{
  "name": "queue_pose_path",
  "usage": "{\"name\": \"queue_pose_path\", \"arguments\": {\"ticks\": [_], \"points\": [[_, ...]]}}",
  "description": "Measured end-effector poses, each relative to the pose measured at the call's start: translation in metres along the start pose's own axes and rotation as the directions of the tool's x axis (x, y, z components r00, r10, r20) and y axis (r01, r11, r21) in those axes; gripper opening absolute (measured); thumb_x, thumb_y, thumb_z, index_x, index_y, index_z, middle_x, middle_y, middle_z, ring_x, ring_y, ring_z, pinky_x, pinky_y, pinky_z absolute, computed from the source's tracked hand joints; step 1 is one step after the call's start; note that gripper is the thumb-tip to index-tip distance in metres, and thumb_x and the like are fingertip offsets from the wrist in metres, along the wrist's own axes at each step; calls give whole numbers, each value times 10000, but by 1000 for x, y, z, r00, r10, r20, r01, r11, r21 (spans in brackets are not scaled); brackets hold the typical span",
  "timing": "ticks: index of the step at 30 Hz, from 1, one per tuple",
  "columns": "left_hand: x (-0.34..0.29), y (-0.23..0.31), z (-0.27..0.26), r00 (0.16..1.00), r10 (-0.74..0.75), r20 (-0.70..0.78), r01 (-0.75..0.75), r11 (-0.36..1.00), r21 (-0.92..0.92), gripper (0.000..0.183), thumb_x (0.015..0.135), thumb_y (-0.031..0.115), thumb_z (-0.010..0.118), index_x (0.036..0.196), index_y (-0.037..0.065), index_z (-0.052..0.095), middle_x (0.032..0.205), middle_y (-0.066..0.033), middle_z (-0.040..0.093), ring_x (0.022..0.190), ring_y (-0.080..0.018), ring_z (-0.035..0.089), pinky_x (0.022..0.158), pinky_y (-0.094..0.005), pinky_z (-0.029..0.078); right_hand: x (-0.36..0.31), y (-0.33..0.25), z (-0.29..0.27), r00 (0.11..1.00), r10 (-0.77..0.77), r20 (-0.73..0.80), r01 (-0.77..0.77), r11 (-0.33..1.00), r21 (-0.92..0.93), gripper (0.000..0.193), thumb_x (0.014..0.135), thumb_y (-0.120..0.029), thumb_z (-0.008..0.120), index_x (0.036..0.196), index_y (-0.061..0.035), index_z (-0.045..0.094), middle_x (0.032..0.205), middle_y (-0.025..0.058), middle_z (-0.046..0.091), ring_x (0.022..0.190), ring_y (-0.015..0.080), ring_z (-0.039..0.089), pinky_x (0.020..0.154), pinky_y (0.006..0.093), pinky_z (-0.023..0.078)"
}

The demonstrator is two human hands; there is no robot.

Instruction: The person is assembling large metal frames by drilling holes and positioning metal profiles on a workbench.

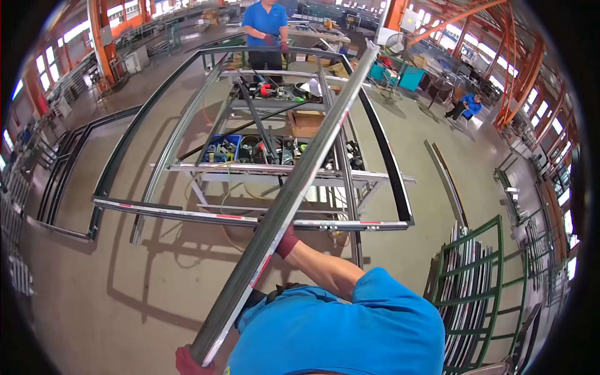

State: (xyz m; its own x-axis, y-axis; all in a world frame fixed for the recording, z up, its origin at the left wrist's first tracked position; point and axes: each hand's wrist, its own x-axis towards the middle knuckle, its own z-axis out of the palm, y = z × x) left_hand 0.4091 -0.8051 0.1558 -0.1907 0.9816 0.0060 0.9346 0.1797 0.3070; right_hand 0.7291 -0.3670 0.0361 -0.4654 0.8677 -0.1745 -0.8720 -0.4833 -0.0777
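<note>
A long dark metal profile (292, 187), with a pale strip marked in red along one side, slants across the view from bottom left to top right. My left hand (192, 361), in a dark red glove, is closed around its lower end near the bottom edge. Farther up, my right hand (287, 242) grips the same profile from its right side; the profile hides part of those fingers. Beyond it, a large dark rectangular frame (387, 150) rests across a workbench (250, 167). The frame's near rail (187, 214) passes just beyond my right hand.
A person (265, 28) in blue stands at the frame's far side. Under it are a blue bin (222, 149) and a cardboard box (306, 124). A green rack (469, 287) of profiles stands at right. More frames (62, 169) lie left; another person (467, 107) sits far right.
</note>
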Motion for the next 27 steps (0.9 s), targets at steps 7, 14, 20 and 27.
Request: {"name": "queue_pose_path", "arguments": {"ticks": [7, 14, 20, 27], "points": [[75, -50, 64, 971, -212, 111, 211, 977, 21, 675, 805, 356, 789, 1378, 88, 554, 1245, -173, 610, 1172, -399, 591, 941, -525, 522, 173, -8, 23, 992, 42, -116, -59, 987, -146, 531, 989, -535, 477, 1047, -48, 680, 906, 198, 710, 820, 427, 692, 764, 587, 579], [179, -104, 140, 909, -326, 258, 331, 943, 27, 651, 884, 330, 686, 1467, 97, 516, 1369, -184, 584, 1289, -389, 533, 1058, -508, 468, 326, -11, 59, 978, 116, -175, -161, 949, -270, 501, 1002, -553, 485, 950, -90, 669, 805, 169, 671, 728, 385, 676, 692, 538, 585], [303, -82, 112, 886, -379, 268, 422, 898, -126, 509, 901, 248, 679, 1363, 60, 580, 1196, -217, 678, 1126, -363, 645, 976, -450, 516, 431, -42, 77, 981, 149, -120, -183, 916, -357, 599, 961, -671, 492, 858, -105, 658, 744, 149, 664, 661, 340, 682, 628, 498, 593], [386, -21, 56, 986, -143, 92, 163, 944, -285, 314, 849, 261, 791, 1082, 66, 711, 911, -210, 668, 840, -380, 664, 731, -475, 539, 460, -26, 166, 991, -6, -137, -57, 891, -451, 480, 1031, -572, 519, 1008, -114, 662, 801, 89, 690, 657, 239, 688, 601, 376, 601]]}}
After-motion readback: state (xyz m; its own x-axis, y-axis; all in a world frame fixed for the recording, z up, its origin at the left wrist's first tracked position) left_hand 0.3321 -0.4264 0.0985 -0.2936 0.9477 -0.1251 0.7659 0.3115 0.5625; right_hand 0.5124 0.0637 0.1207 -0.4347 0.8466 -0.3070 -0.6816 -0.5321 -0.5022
